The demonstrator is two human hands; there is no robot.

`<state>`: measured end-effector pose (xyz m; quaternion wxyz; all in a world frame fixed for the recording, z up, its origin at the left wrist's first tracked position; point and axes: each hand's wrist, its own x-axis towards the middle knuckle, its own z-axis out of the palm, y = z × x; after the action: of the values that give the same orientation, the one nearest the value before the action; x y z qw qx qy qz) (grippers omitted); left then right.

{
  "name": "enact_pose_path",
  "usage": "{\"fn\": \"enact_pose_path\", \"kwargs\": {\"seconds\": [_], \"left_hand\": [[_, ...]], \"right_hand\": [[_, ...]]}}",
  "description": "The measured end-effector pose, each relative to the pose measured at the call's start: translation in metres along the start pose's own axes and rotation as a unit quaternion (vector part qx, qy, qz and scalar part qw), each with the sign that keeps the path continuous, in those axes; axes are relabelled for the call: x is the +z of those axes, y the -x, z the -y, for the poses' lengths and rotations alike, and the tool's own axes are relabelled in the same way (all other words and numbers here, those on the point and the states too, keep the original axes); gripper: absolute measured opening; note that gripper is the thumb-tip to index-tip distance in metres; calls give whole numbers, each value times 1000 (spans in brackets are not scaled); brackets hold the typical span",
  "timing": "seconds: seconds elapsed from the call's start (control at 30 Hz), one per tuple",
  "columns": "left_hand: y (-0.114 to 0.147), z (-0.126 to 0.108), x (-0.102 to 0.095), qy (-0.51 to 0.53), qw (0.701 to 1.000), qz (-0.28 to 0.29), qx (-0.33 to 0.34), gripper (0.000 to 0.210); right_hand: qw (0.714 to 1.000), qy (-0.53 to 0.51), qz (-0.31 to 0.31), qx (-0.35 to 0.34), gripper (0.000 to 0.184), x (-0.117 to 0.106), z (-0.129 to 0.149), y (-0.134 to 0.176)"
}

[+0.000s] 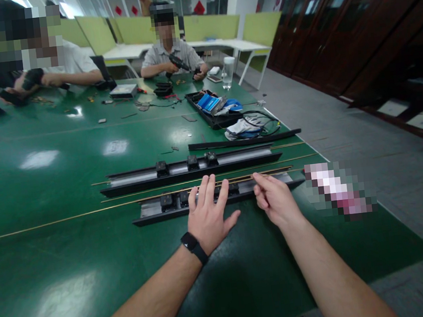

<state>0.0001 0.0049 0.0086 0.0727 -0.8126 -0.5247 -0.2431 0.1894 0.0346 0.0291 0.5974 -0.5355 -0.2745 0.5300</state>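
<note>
In front of me lies a black channel (157, 218) with a pale inner face and several black blocks (166, 201) in it. My left hand (208, 214), wearing a black watch, is open with fingers spread over its middle, hiding part of the blocks. A long thin brass rod (69, 214) runs along the channel's far edge and on past its left end. Thumb and index finger of my right hand (276, 198) are pinched on the rod near the channel's right part. Behind lies a second similar channel (138, 182) with three black blocks.
Further thin brass rods (298, 159) lie between and beyond the channels. A black strip (243, 140), a coiled cable with gloves (249, 125) and a black tray (217, 119) sit farther back. Two people work across the green table (94, 261) with power drills. A blurred pink-white item (335, 186) lies right.
</note>
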Motion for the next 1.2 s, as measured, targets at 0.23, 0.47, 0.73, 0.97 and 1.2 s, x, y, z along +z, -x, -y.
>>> {"fn": "enact_pose_path", "kwargs": {"seconds": [0.23, 0.47, 0.73, 0.97, 1.2], "left_hand": [[-1, 0, -1, 3, 1000, -1, 1, 78], [0, 1, 0, 3, 1000, 6, 0, 79], [0, 1, 0, 1, 1000, 4, 2, 78], [0, 1, 1, 3, 1000, 14, 1, 78], [0, 1, 0, 2, 1000, 14, -1, 77]], "right_hand": [[1000, 0, -1, 3, 36, -2, -3, -2], [1000, 3, -10, 2, 38, 2, -1, 1], [1000, -19, 3, 9, 30, -2, 0, -1], [1000, -16, -10, 10, 38, 1, 0, 0], [1000, -1, -3, 7, 36, -2, -1, -1]]}}
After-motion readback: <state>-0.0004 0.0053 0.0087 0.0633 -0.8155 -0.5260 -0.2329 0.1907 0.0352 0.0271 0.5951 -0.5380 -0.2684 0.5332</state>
